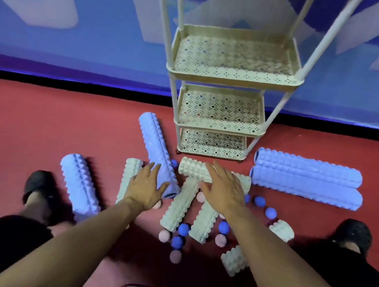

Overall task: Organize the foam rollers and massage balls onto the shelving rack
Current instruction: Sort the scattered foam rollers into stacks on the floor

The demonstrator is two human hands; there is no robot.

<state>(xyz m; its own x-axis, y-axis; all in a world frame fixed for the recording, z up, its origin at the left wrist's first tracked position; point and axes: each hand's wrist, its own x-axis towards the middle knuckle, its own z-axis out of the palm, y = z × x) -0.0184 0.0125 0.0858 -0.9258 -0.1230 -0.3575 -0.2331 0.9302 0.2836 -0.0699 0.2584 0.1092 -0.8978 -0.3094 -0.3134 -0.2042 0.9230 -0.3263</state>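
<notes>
- I see the shelving rack (234, 78) standing on the red floor (46, 129) against the blue wall (78, 40); three perforated cream trays are visible, stacked one above another, and none holds a roller or ball.
- My left hand (144, 185) is reaching forward with fingers spread and straight, over the near end of a long blue roller (155, 149) that lies at a slant just left of the rack's foot. It holds nothing; I cannot tell whether the fingertips touch the roller.
- My right hand (223, 188) is likewise open, fingers extended, above a short cream roller (193, 170) lying crosswise in front of the rack. No grip is visible; contact cannot be confirmed.
- Two more long blue rollers (308, 178) lie side by side, touching, to the right of the rack.
- Another blue roller (80, 186) lies far left, near my left shoe (37, 184).
- Further cream rollers (180, 207) lie scattered between my arms and to the right.
- Blue massage balls (271, 213) and pink massage balls (164, 235) are strewn on the floor among the cream rollers, all off the rack.
</notes>
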